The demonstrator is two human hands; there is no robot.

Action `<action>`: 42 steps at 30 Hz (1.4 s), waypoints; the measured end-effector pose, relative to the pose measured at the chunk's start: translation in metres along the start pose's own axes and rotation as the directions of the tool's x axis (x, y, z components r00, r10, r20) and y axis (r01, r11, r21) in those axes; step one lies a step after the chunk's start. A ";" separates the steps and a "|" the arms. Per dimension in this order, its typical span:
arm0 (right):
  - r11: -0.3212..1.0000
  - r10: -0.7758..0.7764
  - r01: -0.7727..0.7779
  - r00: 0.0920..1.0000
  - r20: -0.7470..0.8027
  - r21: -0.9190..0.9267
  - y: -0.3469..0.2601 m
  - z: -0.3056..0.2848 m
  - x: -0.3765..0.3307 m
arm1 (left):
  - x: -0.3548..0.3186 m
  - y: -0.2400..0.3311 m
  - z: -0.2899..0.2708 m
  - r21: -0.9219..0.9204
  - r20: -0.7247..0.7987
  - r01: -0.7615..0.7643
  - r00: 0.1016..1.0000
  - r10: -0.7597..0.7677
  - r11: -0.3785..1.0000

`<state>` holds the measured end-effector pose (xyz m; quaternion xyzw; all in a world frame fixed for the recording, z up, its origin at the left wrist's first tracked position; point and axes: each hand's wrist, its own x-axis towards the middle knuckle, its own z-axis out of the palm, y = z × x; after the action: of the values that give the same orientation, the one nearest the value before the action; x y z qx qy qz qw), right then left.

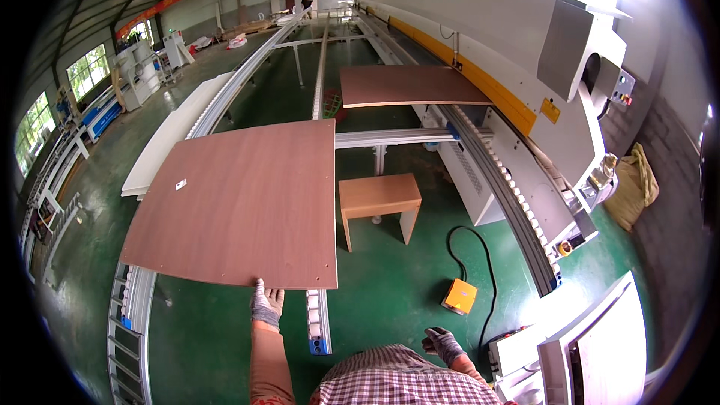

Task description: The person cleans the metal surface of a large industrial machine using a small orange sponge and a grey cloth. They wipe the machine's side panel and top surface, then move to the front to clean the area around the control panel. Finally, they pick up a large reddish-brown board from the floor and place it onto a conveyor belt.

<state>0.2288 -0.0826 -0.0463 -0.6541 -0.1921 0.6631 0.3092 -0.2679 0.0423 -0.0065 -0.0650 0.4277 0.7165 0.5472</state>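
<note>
A large reddish-brown wood panel (247, 202) lies flat across the roller rails on the left, with small holes near its right edge and a small white label on top. My left hand (267, 304), in a grey-white work glove, grips the panel's near edge, its thumb up against the edge and fingers at the underside. Gloved too, my right hand (444, 345) hangs low near my body, fingers loosely bent and apart, with nothing seen in it. A second brown panel (412, 85) rests farther off, beside the long machine (495, 26).
Roller rails (510, 180) run away from me. Between them stands a small wooden stool (379, 193). A yellow foot pedal (459, 297) with a black cable lies on the green floor. White panels (600, 345) stand at lower right, a sack (634, 187) beyond. A person (307, 1) stands far back.
</note>
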 end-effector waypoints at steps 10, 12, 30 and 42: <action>0.975 -0.217 0.223 0.958 -0.187 0.013 -0.028 -0.038 -0.028 | -0.107 0.007 -0.003 0.688 0.113 -0.113 0.992 0.048 0.717; 0.953 -0.295 0.303 0.928 -0.226 -0.001 -0.038 -0.045 -0.034 | -0.122 0.018 0.015 0.616 0.225 -0.206 0.971 0.081 0.761; 0.786 -0.607 0.582 0.656 -0.449 -0.211 -0.096 -0.054 -0.096 | -0.176 -0.057 0.153 0.451 0.595 -0.006 0.747 -0.296 0.892; 0.788 -0.608 0.537 0.598 -0.522 -0.302 -0.100 -0.071 -0.131 | -0.130 -0.114 0.181 0.615 0.501 -0.170 0.838 -0.215 0.770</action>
<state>0.3083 -0.1063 0.1129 -0.7468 -0.3219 0.2767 0.5119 -0.0537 0.0752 0.1181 0.3255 0.4701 0.5092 0.6432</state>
